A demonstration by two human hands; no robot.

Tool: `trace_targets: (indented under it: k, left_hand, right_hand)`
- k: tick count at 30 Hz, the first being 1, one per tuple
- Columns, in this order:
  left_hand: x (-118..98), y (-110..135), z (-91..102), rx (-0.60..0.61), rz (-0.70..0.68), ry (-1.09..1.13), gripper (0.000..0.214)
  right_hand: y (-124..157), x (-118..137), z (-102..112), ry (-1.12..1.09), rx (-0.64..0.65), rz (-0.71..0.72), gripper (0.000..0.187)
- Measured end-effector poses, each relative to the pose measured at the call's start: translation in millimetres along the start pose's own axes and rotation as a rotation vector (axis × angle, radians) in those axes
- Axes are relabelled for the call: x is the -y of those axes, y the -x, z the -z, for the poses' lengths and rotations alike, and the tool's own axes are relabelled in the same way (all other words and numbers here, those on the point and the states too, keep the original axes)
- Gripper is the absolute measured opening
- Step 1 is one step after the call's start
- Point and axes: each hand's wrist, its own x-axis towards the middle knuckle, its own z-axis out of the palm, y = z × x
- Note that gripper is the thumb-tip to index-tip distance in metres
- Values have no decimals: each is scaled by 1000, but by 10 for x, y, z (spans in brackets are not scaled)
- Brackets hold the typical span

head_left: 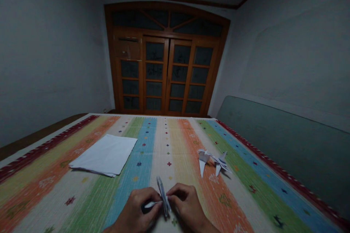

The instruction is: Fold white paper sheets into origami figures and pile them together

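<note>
Low in the middle of the head view, a narrow folded piece of paper (163, 194) stands on edge between my two hands. My left hand (139, 207) pinches it from the left, with a pale pointed flap sticking out between thumb and index finger. My right hand (187, 204) grips its right side with thumb and curled fingers. The fingertips hide part of the folds. To the right on the cloth rests a folded paper figure (214, 161) with several pointed ends. Left of my hands lies a stack of white paper sheets (105, 154).
A striped, patterned tablecloth (158, 145) covers the table. Along the right side stands a grey-green panel (273, 131). Beyond the table's far edge are wooden doors with glass panes (167, 76), between pale walls.
</note>
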Motion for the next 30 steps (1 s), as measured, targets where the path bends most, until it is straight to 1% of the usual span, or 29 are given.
trace_targets:
  k: [3, 8, 11, 13, 19, 22, 24, 26, 30]
  left_hand:
    - [25, 8, -9, -29, -43, -25, 18]
    - [67, 49, -33, -91, -102, -91, 10]
    - [57, 64, -44, -121, -121, -94, 12]
    - [47, 65, -47, -122, -114, -86, 15]
    - [25, 38, -44, -105, 47, 14, 15]
    - [9, 19, -53, -106, 95, 103, 12]
    - [5, 14, -69, -108, 120, 140, 12]
    - [8, 15, -91, -112, 156, 162, 13]
    - [7, -1, -131, -126, 262, 208, 7]
  right_hand:
    - [0, -3, 4, -23, 29, 9, 7]
    - [-18, -19, 11, -102, 97, -34, 5]
    - [-32, -17, 6, -144, 139, -75, 6]
    - [-29, 3, 2, -146, 142, -80, 6]
    - [9, 68, -16, -62, 59, -25, 12]
    - [1, 54, -26, -80, 20, -55, 17]
    - [-11, 47, -26, -37, -1, -69, 15]
    - [-21, 60, -18, 23, 0, -50, 13]
    - [-24, 121, 9, 72, 11, 7, 13]
